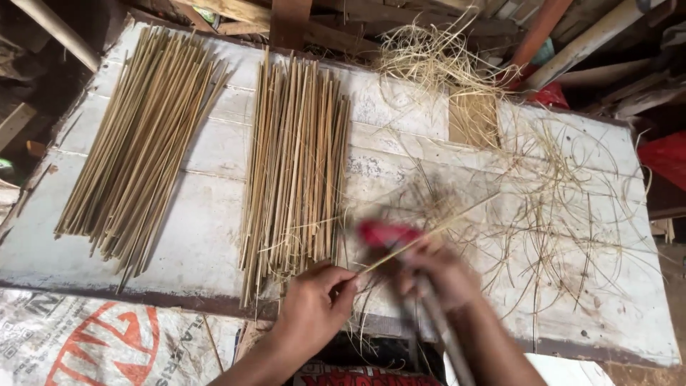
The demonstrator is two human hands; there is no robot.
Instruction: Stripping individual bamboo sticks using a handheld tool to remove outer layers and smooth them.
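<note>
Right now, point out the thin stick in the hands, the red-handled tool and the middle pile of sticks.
thin stick [429, 234], head view, on its middle stretch.
red-handled tool [386, 233], head view, on the blurred red handle.
middle pile of sticks [296, 164], head view, on its centre.

left hand [312, 306]: fingers pinched together, palm down | right hand [437, 275]: motion-blurred, curled closed, forearm angled inward

A worn, white-painted plank tabletop [214, 236] fills the view. At 12 o'clock, dark timber offcuts [343, 18] lean in shadow. A printed woven sack [93, 339] lies at 7 o'clock; red plastic [668, 157] shows at 3 o'clock.
</note>
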